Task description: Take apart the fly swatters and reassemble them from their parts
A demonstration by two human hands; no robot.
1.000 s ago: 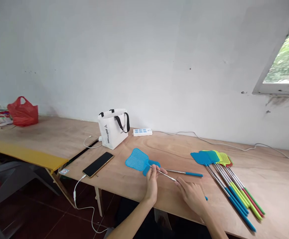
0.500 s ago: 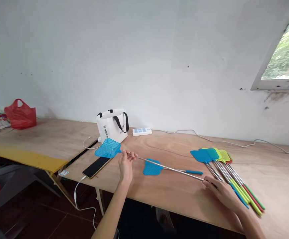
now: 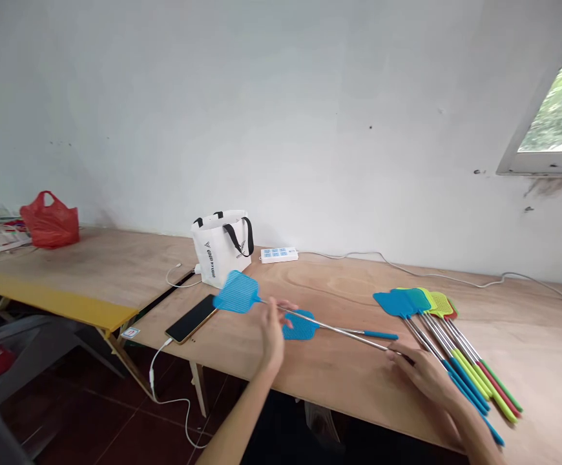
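Observation:
A blue fly swatter [image 3: 236,292] with a thin metal shaft is held slanting above the table. My left hand [image 3: 274,339], slightly blurred, has its fingers round the shaft just behind the swatter's head. Closed over the other end of the shaft is my right hand [image 3: 424,374], which hides the handle. Beneath the held shaft, a second blue fly swatter [image 3: 299,326] lies flat on the table. Right of my right hand rests a fanned group of fly swatters [image 3: 443,332] with blue, yellow-green, red and green handles.
Left of the swatters lie a black phone [image 3: 191,320] on a white cable and a white tote bag [image 3: 223,255]. A power strip [image 3: 279,255] sits against the wall, its cord running right. A red plastic bag [image 3: 51,223] stands on the neighbouring table [image 3: 111,265].
The held swatter's head and my left hand have moved right, toward my right hand, and the visible shaft between my hands is shorter. The view has shifted slightly.

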